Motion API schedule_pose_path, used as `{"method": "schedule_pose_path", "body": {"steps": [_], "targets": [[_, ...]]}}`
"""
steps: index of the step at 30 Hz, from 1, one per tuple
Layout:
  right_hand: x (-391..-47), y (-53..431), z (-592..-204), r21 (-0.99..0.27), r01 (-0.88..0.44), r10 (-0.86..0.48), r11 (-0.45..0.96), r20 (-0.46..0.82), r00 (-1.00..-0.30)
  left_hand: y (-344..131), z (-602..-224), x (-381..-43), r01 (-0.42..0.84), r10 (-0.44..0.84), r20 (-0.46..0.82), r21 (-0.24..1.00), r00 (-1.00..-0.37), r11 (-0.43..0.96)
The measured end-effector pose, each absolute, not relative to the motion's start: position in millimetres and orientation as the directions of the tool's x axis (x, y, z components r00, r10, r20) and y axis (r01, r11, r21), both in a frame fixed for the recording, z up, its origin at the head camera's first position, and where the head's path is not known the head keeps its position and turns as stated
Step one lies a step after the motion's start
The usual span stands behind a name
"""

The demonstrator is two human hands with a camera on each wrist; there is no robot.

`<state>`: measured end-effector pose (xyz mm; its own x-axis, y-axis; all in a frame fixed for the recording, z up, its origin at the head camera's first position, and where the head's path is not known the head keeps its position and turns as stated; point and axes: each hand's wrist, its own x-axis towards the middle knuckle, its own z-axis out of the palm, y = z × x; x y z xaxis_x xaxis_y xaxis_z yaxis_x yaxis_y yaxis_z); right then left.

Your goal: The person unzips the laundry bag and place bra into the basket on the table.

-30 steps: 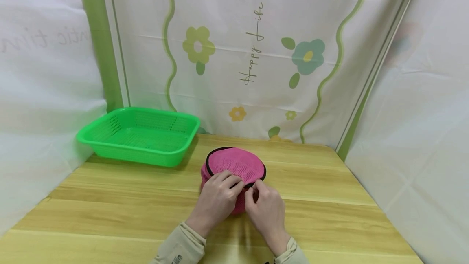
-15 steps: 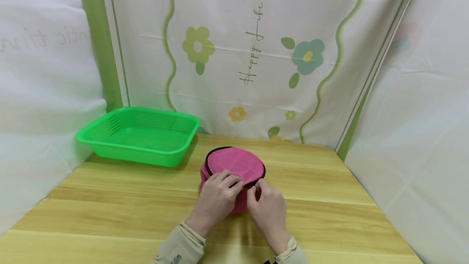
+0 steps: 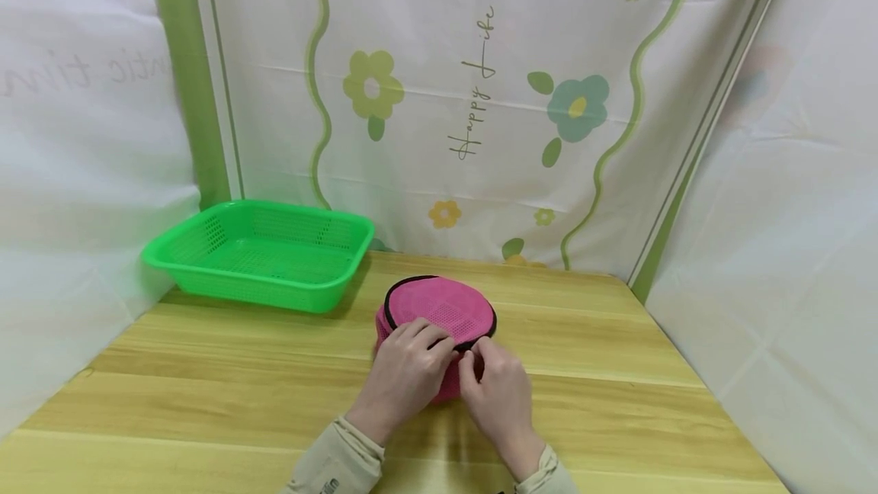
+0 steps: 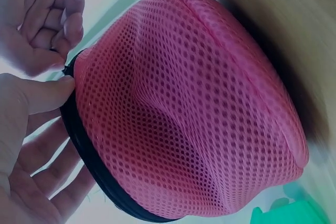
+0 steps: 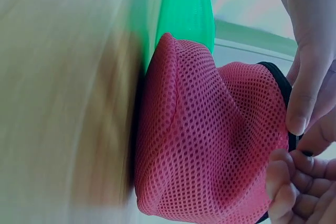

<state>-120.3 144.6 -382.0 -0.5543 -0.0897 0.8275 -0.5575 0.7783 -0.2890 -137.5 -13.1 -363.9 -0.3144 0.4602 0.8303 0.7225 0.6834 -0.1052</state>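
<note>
A round pink mesh laundry bag with a black zipper band round its top stands on the table. My left hand grips the near edge of the band, thumb on the outer side and fingers over the lid, as the left wrist view shows. Just to the right, my right hand pinches a small black zipper pull between thumb and forefinger. Its other fingers are curled. In the left wrist view the mesh side is dented inward. Whatever the bag holds is hidden.
A green plastic basket with perforated walls stands at the back left of the wooden table. White curtains with printed flowers close off the back and both sides.
My right hand shifted slightly right, then back left along the bag's near edge. My left hand and the bag stay almost still, and the basket has not moved.
</note>
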Motion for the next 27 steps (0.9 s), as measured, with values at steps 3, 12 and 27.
{"method": "schedule_pose_path", "body": {"steps": [3, 12, 27], "targets": [[-120.7, 143.3, -382.3, -0.254, -0.606, -0.136, 0.754, 0.841, -0.523, -12.9, -364.0, -137.0, 0.731, 0.461, 0.825, -0.089, -0.327, 0.677], [-120.4, 142.1, -384.5, -0.23, -0.611, -0.158, 0.758, 0.843, -0.514, -12.6, -365.0, -136.0, 0.729, 0.473, 0.807, -0.08, -0.353, 0.68], [-119.2, 142.2, -382.9, -0.241, -0.597, -0.132, 0.765, 0.849, -0.512, -12.3, -362.9, -134.9, 0.716, 0.483, 0.805, -0.107, -0.344, 0.689]]}}
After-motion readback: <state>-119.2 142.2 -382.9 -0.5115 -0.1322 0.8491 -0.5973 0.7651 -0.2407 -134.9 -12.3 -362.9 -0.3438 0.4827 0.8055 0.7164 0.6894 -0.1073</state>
